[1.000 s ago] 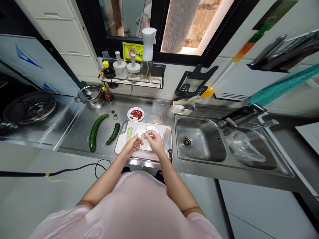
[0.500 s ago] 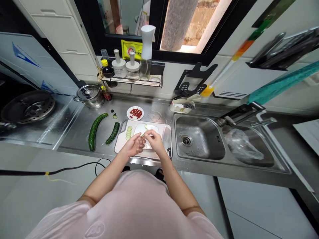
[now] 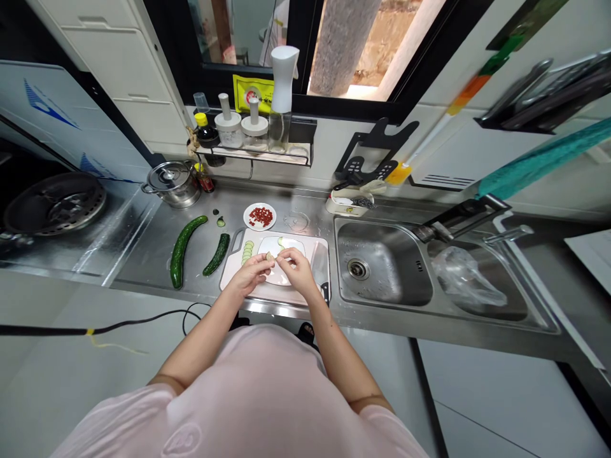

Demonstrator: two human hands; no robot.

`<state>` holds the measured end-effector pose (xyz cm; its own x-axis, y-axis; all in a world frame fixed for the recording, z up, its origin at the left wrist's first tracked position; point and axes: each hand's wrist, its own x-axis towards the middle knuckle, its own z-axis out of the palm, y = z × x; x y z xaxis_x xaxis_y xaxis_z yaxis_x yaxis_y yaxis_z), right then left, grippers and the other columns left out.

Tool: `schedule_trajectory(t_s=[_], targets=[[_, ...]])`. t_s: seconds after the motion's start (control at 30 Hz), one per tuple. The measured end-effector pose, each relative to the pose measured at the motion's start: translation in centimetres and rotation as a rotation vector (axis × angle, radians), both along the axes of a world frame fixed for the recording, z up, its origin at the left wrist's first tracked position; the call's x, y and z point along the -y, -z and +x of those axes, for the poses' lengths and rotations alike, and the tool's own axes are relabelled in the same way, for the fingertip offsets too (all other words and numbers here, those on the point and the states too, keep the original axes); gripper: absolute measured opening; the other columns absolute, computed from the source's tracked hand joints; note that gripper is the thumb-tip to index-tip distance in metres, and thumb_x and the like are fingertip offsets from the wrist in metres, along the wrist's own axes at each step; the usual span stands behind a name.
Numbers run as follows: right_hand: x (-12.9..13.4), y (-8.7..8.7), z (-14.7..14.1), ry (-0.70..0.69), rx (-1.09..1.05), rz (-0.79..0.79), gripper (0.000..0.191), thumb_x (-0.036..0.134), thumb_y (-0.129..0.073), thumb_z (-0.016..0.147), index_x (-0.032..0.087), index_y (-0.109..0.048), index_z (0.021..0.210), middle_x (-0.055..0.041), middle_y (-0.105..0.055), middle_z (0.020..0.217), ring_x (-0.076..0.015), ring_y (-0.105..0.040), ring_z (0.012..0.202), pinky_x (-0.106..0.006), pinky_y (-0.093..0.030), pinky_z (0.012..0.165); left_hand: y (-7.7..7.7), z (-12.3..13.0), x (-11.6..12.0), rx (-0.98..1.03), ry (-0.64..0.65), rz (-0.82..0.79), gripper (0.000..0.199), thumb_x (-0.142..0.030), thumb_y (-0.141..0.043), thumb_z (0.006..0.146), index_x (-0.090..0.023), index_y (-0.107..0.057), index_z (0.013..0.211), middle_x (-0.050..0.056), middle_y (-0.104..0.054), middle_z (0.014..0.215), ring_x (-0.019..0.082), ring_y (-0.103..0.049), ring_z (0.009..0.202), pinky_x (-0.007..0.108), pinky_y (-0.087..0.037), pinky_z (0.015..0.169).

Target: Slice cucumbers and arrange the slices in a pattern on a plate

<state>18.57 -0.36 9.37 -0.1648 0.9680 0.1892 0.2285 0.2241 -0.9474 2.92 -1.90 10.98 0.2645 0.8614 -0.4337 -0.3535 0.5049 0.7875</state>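
Left hand [image 3: 248,275] and right hand [image 3: 298,271] were together above a steel surface [image 3: 143,267], a white cutting board [image 3: 231,270] and a white plate [image 3: 300,247]. A small pale cucumber piece [image 3: 270,256] sat at the fingertips, nearer the left hand; whether either clamped it, and its long axis, could not be told.

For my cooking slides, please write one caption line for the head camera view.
Left hand and right hand meet over a white plate on a cutting board, beside cucumber slices.
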Motion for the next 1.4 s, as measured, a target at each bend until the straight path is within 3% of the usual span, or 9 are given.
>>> schedule_trajectory(t_s=[0.23, 0.47, 1.03, 1.27, 1.4], targets=[[0.1, 0.0, 0.0, 0.001, -0.018, 0.005, 0.013, 0.030, -0.057, 0.079, 0.020, -0.061, 0.073, -0.0032, -0.062, 0.086, -0.0158, -0.056, 0.087, -0.025, -0.044, 0.067, 0.8, 0.4, 0.0, -0.183, -0.116, 0.173, 0.029, -0.031, -0.076, 0.061, -0.015, -0.056, 0.074, -0.004, -0.050, 0.063, 0.004, -0.046, 0.056, 0.014, -0.028, 0.046], [0.2, 0.5, -0.1, 0.003, -0.024, -0.027, 0.015, 0.031, -0.056, 0.080, 0.020, -0.061, 0.072, -0.0030, -0.062, 0.085, -0.0156, -0.056, 0.086, -0.024, -0.043, 0.064, 1.4, 0.8, 0.0, -0.205, -0.261, 0.287, 0.030, -0.026, -0.079, 0.057, -0.015, -0.058, 0.076, -0.003, -0.058, 0.070, 0.005, -0.050, 0.059, 0.017, -0.038, 0.055], [0.0, 1.1, -0.3, -0.009, -0.045, -0.111, 0.019, 0.036, -0.056, 0.078, 0.018, -0.060, 0.071, -0.0029, -0.061, 0.083, -0.0147, -0.056, 0.082, -0.023, -0.042, 0.063, 2.5, 1.5, -0.2, -0.161, -0.357, 0.323, 0.041, -0.024, -0.077, 0.058, -0.017, -0.054, 0.091, -0.002, -0.059, 0.075, 0.007, -0.054, 0.063, 0.019, -0.043, 0.063], [0.6, 1.0, -0.5, 0.020, -0.113, -0.242, 0.025, 0.044, -0.058, 0.075, 0.018, -0.056, 0.073, 0.0002, -0.057, 0.072, -0.0131, -0.052, 0.068, -0.023, -0.040, 0.057, 3.5, 1.5, -0.6, -0.190, -0.388, 0.323, 0.047, -0.025, -0.076, 0.059, -0.018, -0.055, 0.101, -0.002, -0.059, 0.073, 0.007, -0.054, 0.062, 0.019, -0.042, 0.060], [0.7, 1.8, -0.2, 0.039, -0.110, -0.248, 0.026, 0.044, -0.058, 0.075, 0.018, -0.055, 0.072, 0.0005, -0.056, 0.070, -0.0132, -0.052, 0.068, -0.023, -0.040, 0.059, 4.3, 1.6, -0.6, -0.183, -0.385, 0.282, 0.048, -0.026, -0.076, 0.059, -0.018, -0.055, 0.101, -0.002, -0.059, 0.073, 0.008, -0.054, 0.063, 0.019, -0.043, 0.060]])
